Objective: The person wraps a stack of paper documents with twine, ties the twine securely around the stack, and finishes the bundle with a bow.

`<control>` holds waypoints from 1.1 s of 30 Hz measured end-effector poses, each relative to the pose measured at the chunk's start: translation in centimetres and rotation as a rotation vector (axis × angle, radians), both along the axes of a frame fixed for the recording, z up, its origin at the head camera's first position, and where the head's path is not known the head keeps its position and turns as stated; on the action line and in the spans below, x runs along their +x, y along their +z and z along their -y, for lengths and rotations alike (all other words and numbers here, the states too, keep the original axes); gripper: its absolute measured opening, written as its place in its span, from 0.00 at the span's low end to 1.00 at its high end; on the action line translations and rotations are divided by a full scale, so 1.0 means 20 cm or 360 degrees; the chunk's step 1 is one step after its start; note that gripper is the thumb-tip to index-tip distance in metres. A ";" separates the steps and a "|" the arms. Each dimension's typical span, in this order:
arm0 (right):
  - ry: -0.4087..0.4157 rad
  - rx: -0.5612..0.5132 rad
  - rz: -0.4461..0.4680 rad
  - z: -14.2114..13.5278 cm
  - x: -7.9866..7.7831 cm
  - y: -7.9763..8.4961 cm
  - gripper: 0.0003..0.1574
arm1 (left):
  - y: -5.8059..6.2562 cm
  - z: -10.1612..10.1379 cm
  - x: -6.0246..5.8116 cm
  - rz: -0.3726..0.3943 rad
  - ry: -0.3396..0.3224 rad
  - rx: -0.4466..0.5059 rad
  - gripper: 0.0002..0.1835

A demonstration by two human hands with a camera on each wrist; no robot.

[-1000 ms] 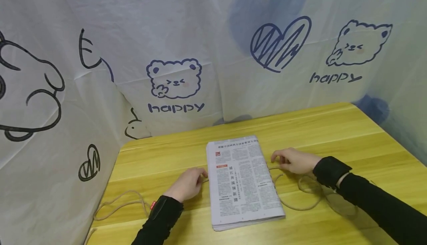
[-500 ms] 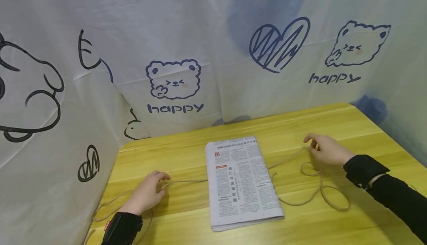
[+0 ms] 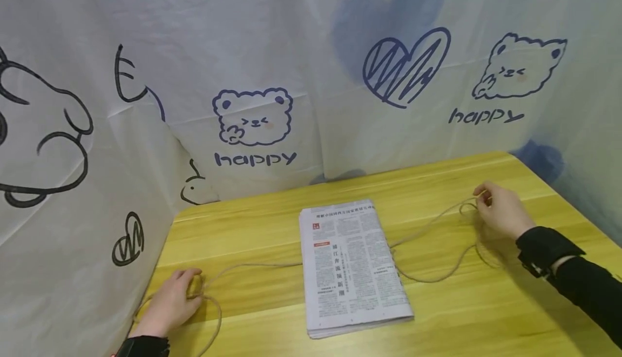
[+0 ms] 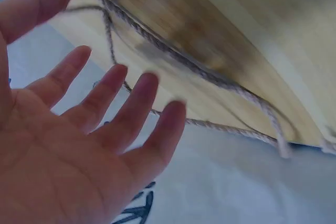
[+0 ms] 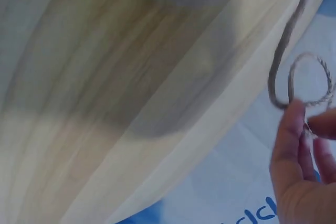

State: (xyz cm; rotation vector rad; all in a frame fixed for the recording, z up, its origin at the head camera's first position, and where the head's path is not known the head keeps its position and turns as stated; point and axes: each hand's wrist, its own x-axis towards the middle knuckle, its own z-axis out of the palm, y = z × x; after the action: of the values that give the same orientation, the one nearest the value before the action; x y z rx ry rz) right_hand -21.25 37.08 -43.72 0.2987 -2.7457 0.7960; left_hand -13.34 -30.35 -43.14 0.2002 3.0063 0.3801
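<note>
A folded stack of newspaper (image 3: 357,270) lies on the wooden table, with a thin twine rope (image 3: 262,264) passing beneath it and coming out on both sides. At the table's left side is my left hand (image 3: 170,303), over the rope. The left wrist view shows that hand's fingers (image 4: 110,98) spread and relaxed, with the rope (image 4: 173,52) running past them. My right hand (image 3: 502,211), raised above the table at the right, pinches the rope between thumb and fingers. A small loop of rope (image 5: 290,80) stands out from those fingertips in the right wrist view.
The yellow wood-grain table (image 3: 272,314) carries all of this. A pale cloth (image 3: 340,76) with drawn bears and hearts hangs behind and along the left side. Black bands (image 3: 549,246) wrap the wrists.
Both hands have moved outward from the newspaper, the left toward the lower left, the right toward the upper right. Rope now stretches out on both sides; the newspaper stays put.
</note>
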 end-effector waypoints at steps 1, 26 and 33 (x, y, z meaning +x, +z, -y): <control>-0.0014 -0.0026 -0.0022 0.00 0.00 0.00 0.12 | 0.00 0.01 0.00 0.0043 0.0002 0.0008 0.30; 0.0812 0.0287 0.0547 0.19 0.17 -0.08 0.19 | -0.01 -0.05 0.05 0.0308 0.0027 0.0105 0.15; 0.0803 0.0287 0.0494 0.17 0.19 -0.06 0.16 | -0.01 -0.06 0.05 0.0143 0.0013 0.0034 0.19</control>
State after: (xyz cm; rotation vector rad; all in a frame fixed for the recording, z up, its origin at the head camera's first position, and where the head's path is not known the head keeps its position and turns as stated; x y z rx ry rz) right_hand -17.44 33.62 -44.99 1.0142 -3.0820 0.7576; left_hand -12.28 -29.14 -43.31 0.1679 2.9168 0.4104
